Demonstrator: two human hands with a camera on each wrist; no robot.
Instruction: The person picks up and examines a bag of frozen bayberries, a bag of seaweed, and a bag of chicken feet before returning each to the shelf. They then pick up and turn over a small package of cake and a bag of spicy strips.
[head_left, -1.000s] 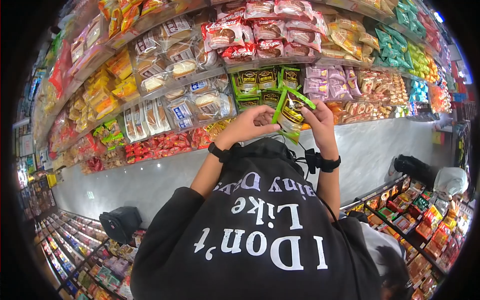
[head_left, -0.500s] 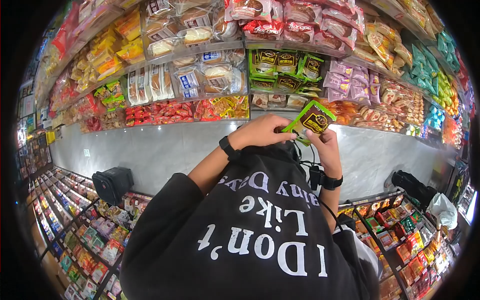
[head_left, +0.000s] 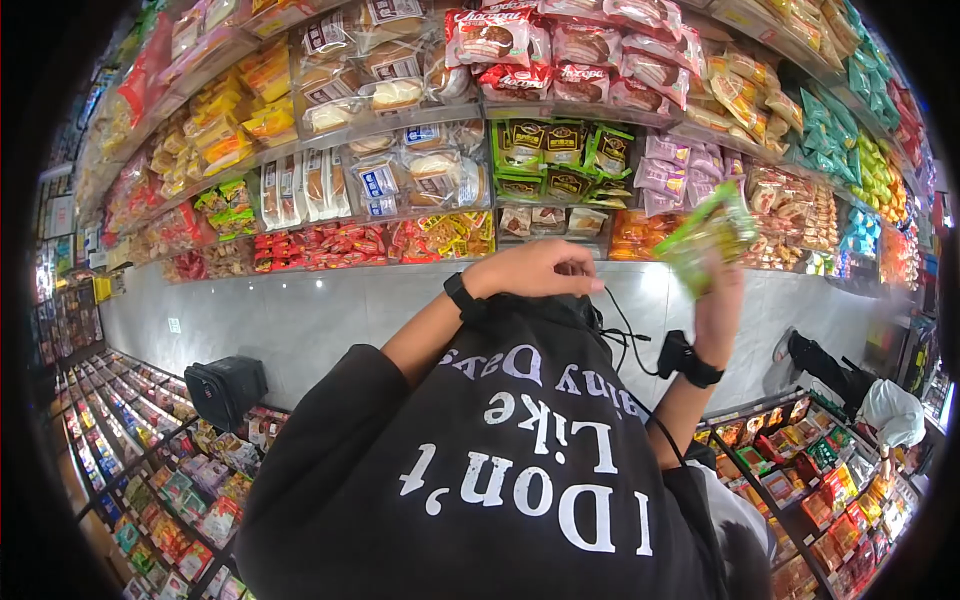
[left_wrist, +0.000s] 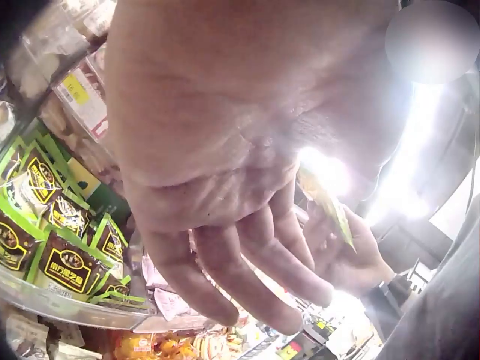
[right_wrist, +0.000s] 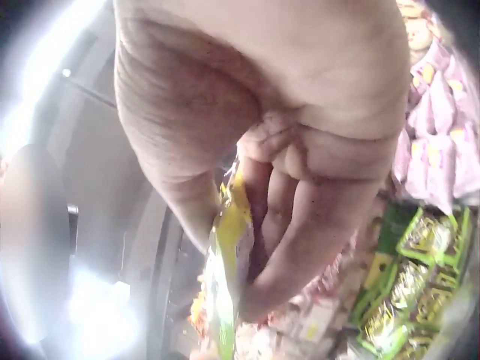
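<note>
My right hand (head_left: 719,312) pinches a green-edged snack packet (head_left: 712,236), which is blurred in the head view and held out to the right, in front of the shelves. The right wrist view shows the packet (right_wrist: 227,262) edge-on between thumb and fingers of the right hand (right_wrist: 262,127). Nothing is in my left hand (head_left: 535,268); its fingers hang loosely bent in front of the chest. In the left wrist view the left hand's fingers (left_wrist: 225,262) are relaxed. Similar green packets (head_left: 565,143) fill a shelf bin ahead.
Red-and-white packets (head_left: 580,50) lie above the green ones, purple packets (head_left: 680,170) to their right. Wrapped bread (head_left: 395,180) is at the left. A black bin (head_left: 226,390) stands on the grey floor (head_left: 330,312). Another person (head_left: 888,410) is at the far right.
The right hand has moved to the right with the packet, away from the left hand. My left hand has let go of the packet and stays near the chest.
</note>
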